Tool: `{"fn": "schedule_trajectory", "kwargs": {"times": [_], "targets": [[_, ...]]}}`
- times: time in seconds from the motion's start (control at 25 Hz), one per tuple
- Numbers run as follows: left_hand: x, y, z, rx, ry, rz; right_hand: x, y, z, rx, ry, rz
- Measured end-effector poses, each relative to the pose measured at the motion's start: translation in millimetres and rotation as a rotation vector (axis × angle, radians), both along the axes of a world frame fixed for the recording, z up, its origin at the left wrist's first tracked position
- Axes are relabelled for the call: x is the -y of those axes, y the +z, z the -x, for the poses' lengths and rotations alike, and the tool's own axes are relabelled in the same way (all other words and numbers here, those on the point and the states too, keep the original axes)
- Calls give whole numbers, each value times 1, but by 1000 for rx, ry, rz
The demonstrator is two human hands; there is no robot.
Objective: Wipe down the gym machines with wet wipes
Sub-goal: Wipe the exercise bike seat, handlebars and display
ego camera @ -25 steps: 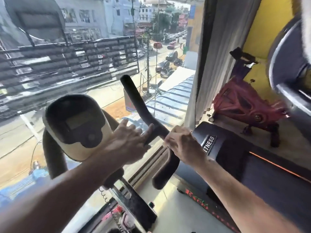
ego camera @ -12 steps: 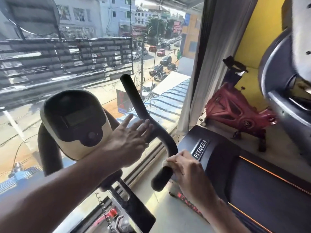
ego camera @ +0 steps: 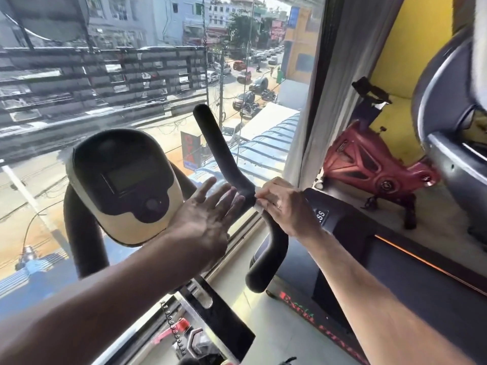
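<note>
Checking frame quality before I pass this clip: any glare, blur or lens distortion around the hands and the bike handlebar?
Head view: strong daylight through the window backlights the scene; the black handlebar reads nearly featureless. Left hand is softly blurred at its fingers; right hand and wet wipe are sharper. Wide-angle bending curves the frame edges.

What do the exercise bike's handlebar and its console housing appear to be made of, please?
The handlebar looks sleeved in matte black foam or soft rubber: thick, rounded, dull, with no metal glint. The console housing looks like moulded hard plastic, cream with a black face around the display, smooth and faintly glossy. The right hand holds a thin white wet wipe, likely non-woven fabric, against the bar.
</note>
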State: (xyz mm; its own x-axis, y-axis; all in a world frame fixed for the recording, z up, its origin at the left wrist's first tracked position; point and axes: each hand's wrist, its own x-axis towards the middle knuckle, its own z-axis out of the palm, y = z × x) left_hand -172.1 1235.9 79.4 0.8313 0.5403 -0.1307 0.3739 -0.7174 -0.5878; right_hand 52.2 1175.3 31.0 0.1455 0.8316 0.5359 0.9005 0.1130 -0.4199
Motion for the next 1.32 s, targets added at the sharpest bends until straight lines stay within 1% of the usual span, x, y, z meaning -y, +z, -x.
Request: {"fn": "schedule_trajectory", "kwargs": {"times": [0.04, 0.08, 0.12, 0.16, 0.2, 0.24, 0.28, 0.4, 0.44, 0.56, 0.6, 0.64, 0.72, 0.76, 0.88, 1.0, 1.08, 1.16, 1.2, 1.28, 1.32], "targets": [[1, 0, 0, 1, 8, 16, 9, -9, -3, -110, -79, 0], [1, 0, 1, 7, 16, 26, 21, -21, -4, -309, -165, 13], [1, 1, 1, 11, 21, 28, 31, -34, -5, -649, -199, 47], [2, 2, 0, 12, 25, 31, 38, -45, -3, -1045, -154, 90], [3, 4, 0, 12, 28, 42, 40, -52, 1, -1375, -66, 126], [4, 6, 0, 13, 26, 60, 37, -57, 4, -1563, 20, 138], [6, 7, 0, 20, 25, 77, 28, -55, 8, -1691, 66, 132], [9, 9, 2, 45, 33, 109, -6, -39, 16, -1997, 73, 133], [10, 9, 2, 51, 34, 115, -11, -34, 15, -2030, 70, 145], [9, 9, 2, 57, 28, 110, 7, -32, 16, -2020, 70, 220], [9, 9, 2, 55, 25, 118, 20, -36, 24, -2065, 80, 188], [8, 9, 2, 52, 25, 122, 34, -41, 35, -2132, 85, 112], [6, 8, 1, 52, 26, 126, 62, -54, 74, -2274, 111, -51], [5, 7, 2, 56, 21, 138, 76, -58, 96, -2333, 115, -91], [4, 5, 1, 94, 18, 170, 98, -51, 136, -2423, 139, -67], [3, 5, 1, 118, 16, 190, 91, -30, 118, -2468, 49, 35], [3, 4, 2, 129, 21, 202, 74, -27, 91, -2430, -1, 42], [4, 5, 2, 119, 12, 200, 53, -31, 64, -2330, 4, 50], [4, 5, 2, 117, 6, 198, 42, -32, 52, -2265, 11, 89], [3, 7, 2, 116, -4, 198, 21, -30, 26, -2075, 46, 225], [4, 8, 3, 100, -12, 194, 10, -26, 15, -1919, 39, 320]]}}
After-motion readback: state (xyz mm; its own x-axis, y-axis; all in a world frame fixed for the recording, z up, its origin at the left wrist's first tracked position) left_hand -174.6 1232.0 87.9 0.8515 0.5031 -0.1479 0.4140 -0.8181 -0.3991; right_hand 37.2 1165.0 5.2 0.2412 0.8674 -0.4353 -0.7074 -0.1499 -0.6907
